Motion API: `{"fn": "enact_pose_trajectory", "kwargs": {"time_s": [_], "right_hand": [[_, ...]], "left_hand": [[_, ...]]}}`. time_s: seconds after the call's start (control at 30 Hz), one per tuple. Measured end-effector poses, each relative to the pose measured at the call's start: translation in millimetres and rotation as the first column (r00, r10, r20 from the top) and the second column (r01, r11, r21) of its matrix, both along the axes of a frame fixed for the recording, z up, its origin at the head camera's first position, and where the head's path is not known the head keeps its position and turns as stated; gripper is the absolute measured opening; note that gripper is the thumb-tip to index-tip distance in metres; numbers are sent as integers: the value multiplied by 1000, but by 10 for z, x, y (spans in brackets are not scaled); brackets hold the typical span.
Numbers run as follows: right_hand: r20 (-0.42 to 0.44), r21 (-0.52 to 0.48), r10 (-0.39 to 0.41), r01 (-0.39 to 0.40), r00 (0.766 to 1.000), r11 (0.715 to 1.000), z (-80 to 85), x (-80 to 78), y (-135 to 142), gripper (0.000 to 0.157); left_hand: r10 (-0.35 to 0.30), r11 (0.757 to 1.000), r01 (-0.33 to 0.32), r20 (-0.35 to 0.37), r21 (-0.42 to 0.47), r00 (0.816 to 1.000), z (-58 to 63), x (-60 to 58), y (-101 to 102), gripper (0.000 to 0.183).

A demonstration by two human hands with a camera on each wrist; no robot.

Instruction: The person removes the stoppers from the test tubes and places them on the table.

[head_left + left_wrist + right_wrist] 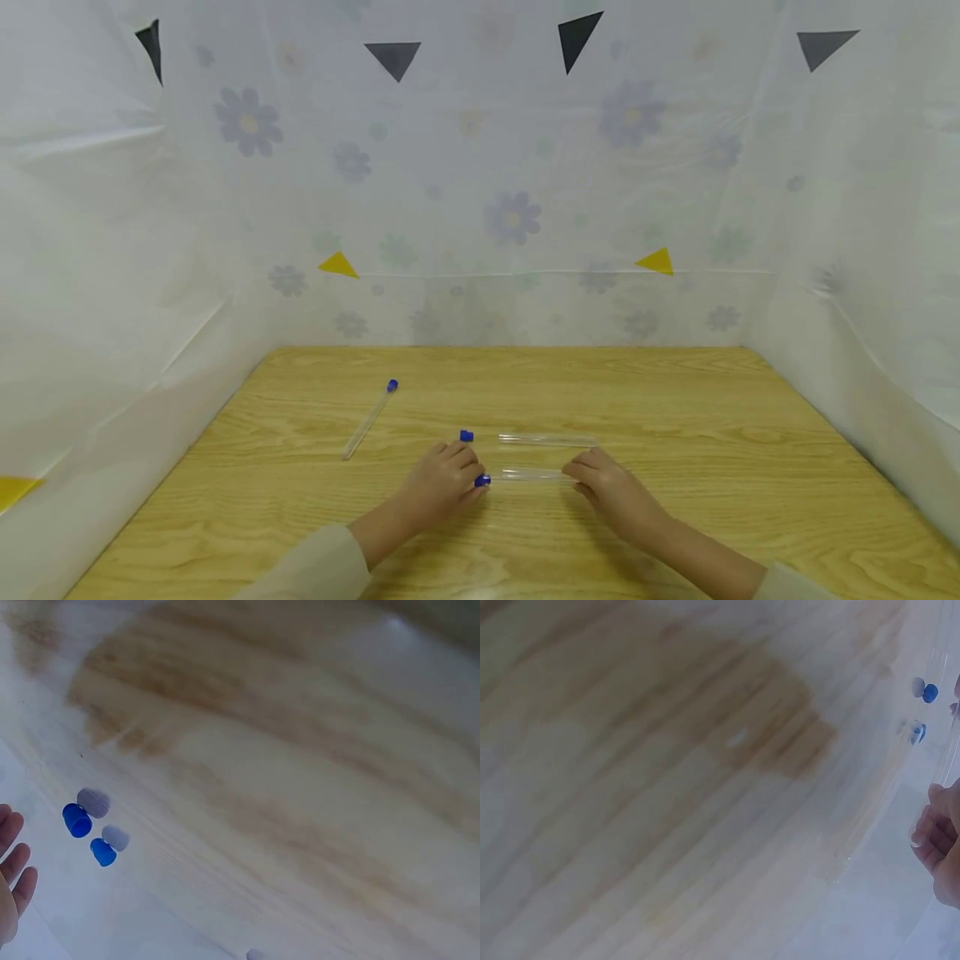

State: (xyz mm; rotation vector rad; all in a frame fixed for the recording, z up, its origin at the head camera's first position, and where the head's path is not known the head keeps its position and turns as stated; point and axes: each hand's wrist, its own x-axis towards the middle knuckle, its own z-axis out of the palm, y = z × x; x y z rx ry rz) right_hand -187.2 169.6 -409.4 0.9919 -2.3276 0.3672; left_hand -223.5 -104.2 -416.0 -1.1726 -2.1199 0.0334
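Observation:
A clear test tube [528, 475] lies level in the grip of my right hand [617, 496], which holds it near one end. In the right wrist view the right hand [943, 832] has its fingers around that end. Fingers loosely spread, my left hand [441, 482] hovers right by a blue cap [482, 480]. A second blue cap [467, 436] sits just beyond its knuckles. The left wrist view shows the caps [77, 820] on the surface, apart from the left fingers [16, 862]. Behind the held tube, another clear tube [546, 439] rests on the table.
A tube with a blue cap [367, 423] lies slanted on the wooden table [675, 400], toward the left. White flower-print sheeting [480, 167] walls the table at the back and both sides.

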Motion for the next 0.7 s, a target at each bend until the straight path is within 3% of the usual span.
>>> {"fn": "enact_pose_trajectory", "kwargs": {"time_s": [0.7], "right_hand": [[10,8,3,-3,1000,1000,6,-2,0,33]], "left_hand": [[-25,1000,25,4,-9,1000,4,42,-6,17]]}}
